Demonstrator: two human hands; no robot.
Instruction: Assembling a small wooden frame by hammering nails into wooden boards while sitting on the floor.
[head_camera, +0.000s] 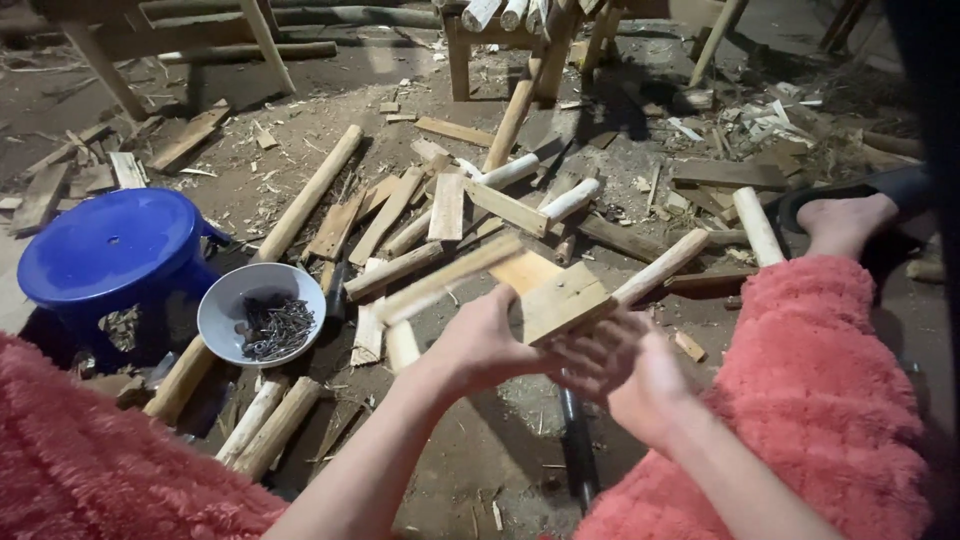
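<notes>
We hold a small wooden frame (545, 290) above the dirt floor (480, 470), our left hand (480, 345) closed on it. Our right hand (615, 365) is blurred, its grip unclear. A bowl of nails (262, 315) sits left.

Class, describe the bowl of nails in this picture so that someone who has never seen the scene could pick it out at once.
Start at the big blue plastic stool on the left of the dirt floor. Right beside it, on its right, towards the person's left hand, sits a shallow grey bowl holding a heap of dark nails. It is the only round container among the scattered wooden sticks and offcuts.
</notes>
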